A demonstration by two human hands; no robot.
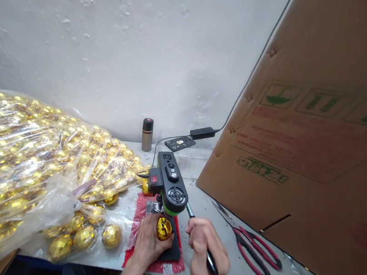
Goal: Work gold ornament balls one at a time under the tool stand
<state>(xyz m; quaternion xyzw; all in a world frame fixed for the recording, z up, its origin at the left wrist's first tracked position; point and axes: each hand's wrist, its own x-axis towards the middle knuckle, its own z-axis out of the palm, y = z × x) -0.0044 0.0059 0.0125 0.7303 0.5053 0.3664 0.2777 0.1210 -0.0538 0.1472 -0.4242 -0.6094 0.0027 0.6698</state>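
Observation:
My left hand [150, 240] is closed around a small gold mirror ball [163, 228], holding it at the lower end of a small black press machine [172, 176] with round vents and a green ring. My right hand [207, 249] grips the black-ended lever handle [211, 262], whose metal rod rises toward the machine. Beneath the ball lies the machine's black base [171, 252], set on a red wrapped sheet [138, 229]. The ball's underside is hidden by my fingers.
A big clear bag of gold balls [33, 146] fills the left, with loose gold balls [112, 236] before it. Red-handled scissors [250, 242] lie at right beside a large cardboard box [309, 146]. A bottle [147, 134], phone [180, 143] and power adapter [202, 133] stand behind.

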